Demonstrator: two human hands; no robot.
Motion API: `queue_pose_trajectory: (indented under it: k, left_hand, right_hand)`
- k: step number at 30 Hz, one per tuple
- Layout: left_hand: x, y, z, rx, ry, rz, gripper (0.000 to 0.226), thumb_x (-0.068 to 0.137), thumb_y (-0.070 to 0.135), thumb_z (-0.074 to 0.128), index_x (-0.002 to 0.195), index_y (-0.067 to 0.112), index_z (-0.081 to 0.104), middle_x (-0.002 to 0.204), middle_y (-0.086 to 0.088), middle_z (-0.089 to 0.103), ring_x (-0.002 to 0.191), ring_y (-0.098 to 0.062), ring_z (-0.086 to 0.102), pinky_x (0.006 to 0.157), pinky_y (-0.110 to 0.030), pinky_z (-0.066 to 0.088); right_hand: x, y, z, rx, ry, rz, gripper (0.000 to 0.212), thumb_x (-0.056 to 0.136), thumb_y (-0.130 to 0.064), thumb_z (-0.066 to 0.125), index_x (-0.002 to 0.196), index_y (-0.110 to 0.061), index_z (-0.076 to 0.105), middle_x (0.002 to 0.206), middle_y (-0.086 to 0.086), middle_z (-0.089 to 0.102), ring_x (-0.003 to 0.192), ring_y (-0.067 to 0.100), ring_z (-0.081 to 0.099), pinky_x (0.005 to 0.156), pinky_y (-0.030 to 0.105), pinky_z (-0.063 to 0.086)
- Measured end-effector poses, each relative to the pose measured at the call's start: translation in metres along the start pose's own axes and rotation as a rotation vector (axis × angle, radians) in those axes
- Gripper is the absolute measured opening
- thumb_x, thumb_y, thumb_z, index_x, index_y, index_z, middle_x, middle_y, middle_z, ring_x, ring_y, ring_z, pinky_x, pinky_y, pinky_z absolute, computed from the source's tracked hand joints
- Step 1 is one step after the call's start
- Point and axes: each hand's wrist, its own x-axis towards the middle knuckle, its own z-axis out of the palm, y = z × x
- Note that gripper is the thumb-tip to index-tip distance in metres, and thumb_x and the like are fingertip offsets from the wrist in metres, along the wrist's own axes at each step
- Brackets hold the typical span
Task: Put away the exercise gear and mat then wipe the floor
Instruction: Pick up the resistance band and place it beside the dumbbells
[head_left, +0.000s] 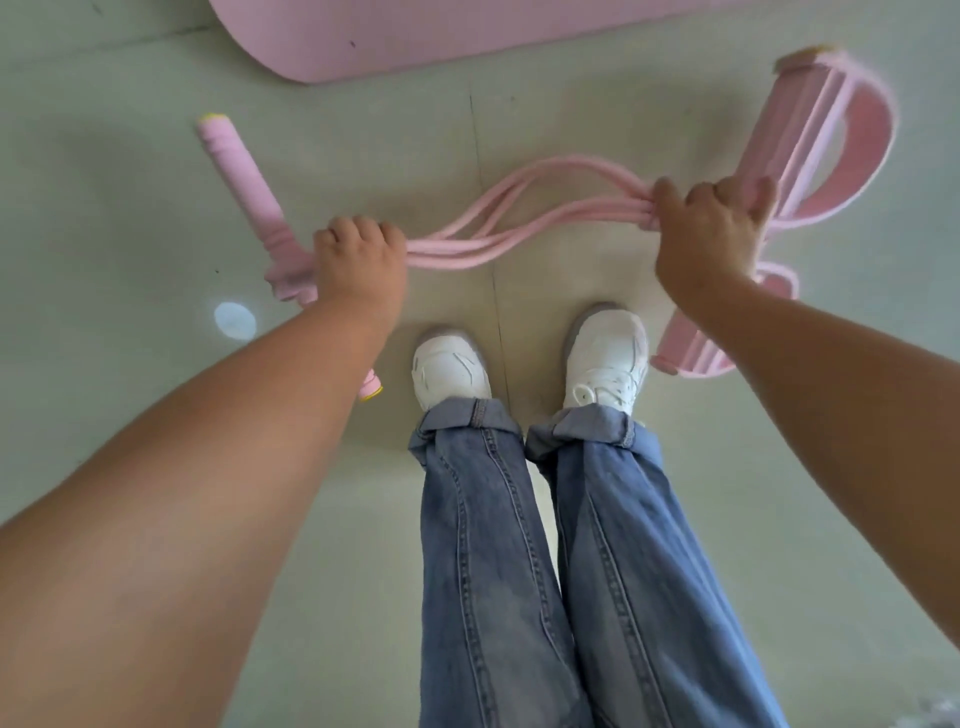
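Observation:
I hold a pink pedal resistance puller above the floor. My left hand (361, 262) grips its pink foam handle bar (244, 182) near the middle, where the tubes join. My right hand (709, 228) grips the other end of the several pink elastic tubes (524, 208), at the pink foot pedals (831, 140). The tubes sag slack between both hands. One pedal loop sticks up to the upper right and looks blurred; the other pedal (696, 348) hangs below my right wrist. A pink exercise mat (467, 36) lies flat on the floor at the top.
My two feet in white sneakers (608, 358) and blue jeans stand on a pale tiled floor (130, 156) just below the puller. A bright spot of light (235, 321) shows on the floor at the left.

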Motion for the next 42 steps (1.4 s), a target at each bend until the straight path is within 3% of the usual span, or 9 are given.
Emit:
queue_pose_trajectory:
  k: [1, 3, 10, 13, 16, 19, 21, 25, 42]
  left_hand:
    - [-0.004, 0.002, -0.006, 0.014, -0.068, 0.075, 0.038, 0.069, 0.001, 0.036, 0.073, 0.007, 0.074, 0.068, -0.014, 0.069, 0.067, -0.027, 0.068, 0.063, -0.021, 0.051]
    - [-0.015, 0.012, -0.016, 0.165, 0.096, 0.233, 0.039, 0.056, 0.015, 0.031, 0.049, 0.015, 0.069, 0.044, -0.001, 0.06, 0.043, -0.013, 0.061, 0.046, -0.009, 0.042]
    - [-0.09, 0.059, -0.093, 0.194, 0.29, 0.403, 0.04, 0.05, 0.014, 0.024, 0.039, 0.013, 0.062, 0.031, 0.002, 0.054, 0.034, -0.008, 0.057, 0.036, -0.008, 0.035]
    - [-0.14, 0.068, -0.136, 0.196, 0.312, 0.408, 0.01, 0.038, 0.009, 0.049, 0.039, 0.012, 0.059, 0.032, 0.0, 0.054, 0.033, -0.013, 0.057, 0.033, -0.01, 0.036]
    - [-0.18, 0.078, -0.162, 0.176, 0.359, 0.504, 0.035, 0.017, -0.013, 0.071, 0.046, 0.004, 0.057, 0.036, -0.008, 0.055, 0.033, -0.025, 0.057, 0.034, -0.015, 0.04]
    - [-0.217, 0.087, -0.184, 0.163, 0.391, 0.568, 0.053, 0.004, -0.008, 0.084, 0.049, 0.002, 0.057, 0.039, -0.011, 0.056, 0.034, -0.027, 0.058, 0.033, -0.016, 0.041]
    - [-0.253, 0.105, -0.213, 0.247, 0.434, 0.465, 0.051, 0.017, -0.007, 0.087, 0.06, 0.0, 0.06, 0.05, -0.013, 0.063, 0.047, -0.028, 0.064, 0.038, -0.019, 0.045]
    - [-0.305, 0.143, -0.241, 0.306, 0.327, 0.428, 0.035, 0.086, 0.002, 0.055, 0.12, 0.002, 0.045, 0.124, -0.016, 0.055, 0.12, -0.031, 0.048, 0.094, -0.036, 0.04]
    - [-0.538, 0.508, -0.269, 0.674, 0.451, 0.837, 0.03, 0.091, 0.003, 0.049, 0.12, 0.004, 0.046, 0.128, -0.016, 0.052, 0.124, -0.033, 0.043, 0.1, -0.041, 0.038]
  right_hand:
    - [-0.009, -0.002, -0.006, 0.02, -0.005, -0.003, 0.045, 0.084, 0.005, 0.04, 0.127, -0.007, 0.044, 0.116, 0.028, 0.056, 0.122, 0.038, 0.041, 0.114, 0.048, 0.01]
    - [-0.029, -0.008, -0.02, 0.063, -0.019, 0.007, 0.048, 0.083, 0.004, 0.04, 0.129, -0.01, 0.042, 0.115, 0.025, 0.057, 0.12, 0.036, 0.043, 0.111, 0.044, 0.017]
    - [-0.102, -0.002, -0.085, 0.215, 0.012, 0.06, 0.045, 0.087, -0.002, 0.043, 0.13, -0.015, 0.039, 0.116, 0.017, 0.059, 0.118, 0.032, 0.044, 0.104, 0.042, 0.024]
    - [-0.135, 0.024, -0.126, 0.27, 0.062, 0.086, 0.04, 0.088, -0.006, 0.046, 0.128, -0.013, 0.04, 0.115, 0.016, 0.059, 0.117, 0.032, 0.045, 0.102, 0.04, 0.026]
    - [-0.173, 0.051, -0.163, 0.316, 0.108, 0.089, 0.038, 0.089, -0.009, 0.046, 0.126, -0.012, 0.041, 0.113, 0.016, 0.06, 0.116, 0.033, 0.045, 0.1, 0.04, 0.027]
    - [-0.214, 0.075, -0.191, 0.367, 0.148, 0.125, 0.038, 0.088, -0.007, 0.047, 0.126, -0.012, 0.042, 0.112, 0.016, 0.06, 0.115, 0.033, 0.045, 0.101, 0.04, 0.027]
    - [-0.244, 0.09, -0.205, 0.429, 0.183, 0.17, 0.038, 0.088, -0.008, 0.047, 0.126, -0.013, 0.042, 0.113, 0.015, 0.06, 0.115, 0.032, 0.045, 0.101, 0.039, 0.027]
    - [-0.311, 0.124, -0.221, 0.545, 0.226, 0.283, 0.037, 0.09, -0.012, 0.048, 0.126, -0.012, 0.043, 0.115, 0.014, 0.06, 0.115, 0.032, 0.046, 0.1, 0.039, 0.028]
    - [-0.552, 0.416, -0.168, 1.05, 0.415, 0.84, 0.033, 0.091, -0.019, 0.052, 0.121, -0.008, 0.047, 0.116, 0.014, 0.064, 0.109, 0.034, 0.055, 0.094, 0.04, 0.037]
